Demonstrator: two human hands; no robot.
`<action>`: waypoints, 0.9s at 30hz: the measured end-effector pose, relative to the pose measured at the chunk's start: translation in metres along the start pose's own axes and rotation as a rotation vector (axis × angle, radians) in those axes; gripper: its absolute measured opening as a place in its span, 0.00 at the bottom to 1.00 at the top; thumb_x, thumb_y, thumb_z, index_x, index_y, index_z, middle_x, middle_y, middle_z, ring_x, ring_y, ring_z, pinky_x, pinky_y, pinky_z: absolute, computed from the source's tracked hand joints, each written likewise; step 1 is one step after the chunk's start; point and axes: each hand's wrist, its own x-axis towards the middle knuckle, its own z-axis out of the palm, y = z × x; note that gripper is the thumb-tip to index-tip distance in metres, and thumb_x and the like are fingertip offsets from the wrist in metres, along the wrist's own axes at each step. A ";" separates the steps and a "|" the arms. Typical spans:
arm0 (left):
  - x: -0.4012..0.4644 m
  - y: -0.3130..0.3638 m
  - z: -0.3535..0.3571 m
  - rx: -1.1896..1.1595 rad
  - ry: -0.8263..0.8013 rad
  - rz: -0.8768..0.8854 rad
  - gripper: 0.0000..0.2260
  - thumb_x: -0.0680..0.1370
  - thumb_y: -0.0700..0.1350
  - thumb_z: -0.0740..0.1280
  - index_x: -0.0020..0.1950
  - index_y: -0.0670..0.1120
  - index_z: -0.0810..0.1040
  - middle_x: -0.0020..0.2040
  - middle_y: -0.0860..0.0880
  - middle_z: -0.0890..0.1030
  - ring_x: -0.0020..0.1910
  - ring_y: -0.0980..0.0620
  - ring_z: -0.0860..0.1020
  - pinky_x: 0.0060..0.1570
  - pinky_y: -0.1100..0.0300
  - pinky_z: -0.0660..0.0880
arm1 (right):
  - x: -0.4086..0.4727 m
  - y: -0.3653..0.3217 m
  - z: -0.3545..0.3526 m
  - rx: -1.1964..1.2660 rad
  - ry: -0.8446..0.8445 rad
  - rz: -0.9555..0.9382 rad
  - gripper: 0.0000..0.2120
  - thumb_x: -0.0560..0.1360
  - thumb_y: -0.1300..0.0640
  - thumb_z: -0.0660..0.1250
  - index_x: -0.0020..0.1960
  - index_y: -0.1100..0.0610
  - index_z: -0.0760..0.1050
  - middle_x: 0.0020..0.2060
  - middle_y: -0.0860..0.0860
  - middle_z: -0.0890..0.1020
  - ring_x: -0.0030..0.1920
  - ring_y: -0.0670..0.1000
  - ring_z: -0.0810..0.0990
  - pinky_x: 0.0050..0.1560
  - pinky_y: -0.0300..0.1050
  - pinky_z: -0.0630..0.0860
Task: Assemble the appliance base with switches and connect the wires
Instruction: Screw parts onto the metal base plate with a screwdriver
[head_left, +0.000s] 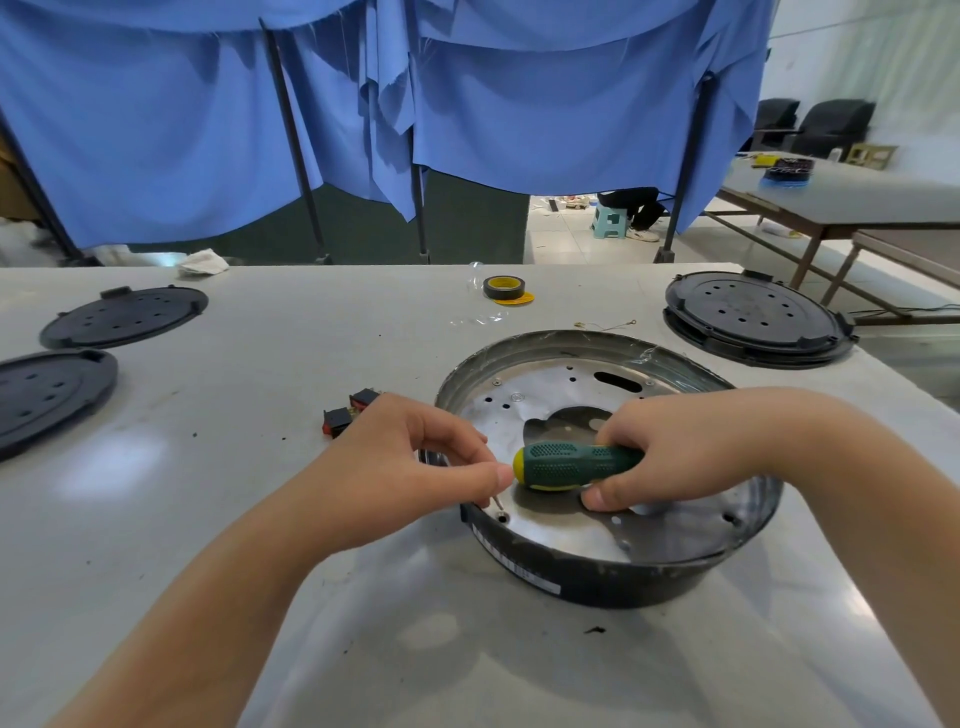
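A round black appliance base (613, 577) with a shiny metal inner plate (550, 395) stands on the table in front of me. My left hand (410, 467) pinches a small screw (497, 502) just above a hole at the base's near-left rim. My right hand (670, 452) grips a green and yellow screwdriver (566, 465) lying sideways over the plate, handle end pointing left. Two red and black rocker switches (349, 411) lie on the table just left of the base, partly hidden by my left hand.
Two black round covers (124, 317) (41, 397) lie at the left, and a stack of them (753, 317) at the back right. A tape roll (504, 288) and a thin wire (608, 326) lie behind the base. Blue curtains hang beyond the table.
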 end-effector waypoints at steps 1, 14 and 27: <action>0.000 0.000 0.001 0.000 0.004 0.007 0.05 0.65 0.57 0.73 0.33 0.57 0.84 0.42 0.62 0.83 0.45 0.63 0.80 0.42 0.76 0.72 | 0.000 0.000 0.000 -0.002 0.003 0.002 0.18 0.72 0.36 0.65 0.45 0.51 0.76 0.39 0.49 0.83 0.36 0.47 0.76 0.40 0.42 0.71; 0.002 0.000 0.002 -0.015 -0.040 0.018 0.12 0.60 0.65 0.69 0.33 0.59 0.84 0.41 0.60 0.84 0.46 0.63 0.81 0.46 0.67 0.69 | -0.001 -0.002 0.000 0.000 -0.002 0.010 0.19 0.72 0.35 0.64 0.47 0.51 0.76 0.43 0.51 0.83 0.38 0.48 0.76 0.41 0.43 0.72; 0.002 -0.001 0.008 0.067 -0.052 0.023 0.06 0.70 0.58 0.71 0.34 0.60 0.83 0.40 0.59 0.83 0.43 0.56 0.80 0.45 0.65 0.75 | -0.002 -0.001 -0.001 -0.004 -0.002 0.004 0.20 0.73 0.36 0.64 0.47 0.53 0.76 0.45 0.52 0.84 0.37 0.48 0.76 0.41 0.43 0.72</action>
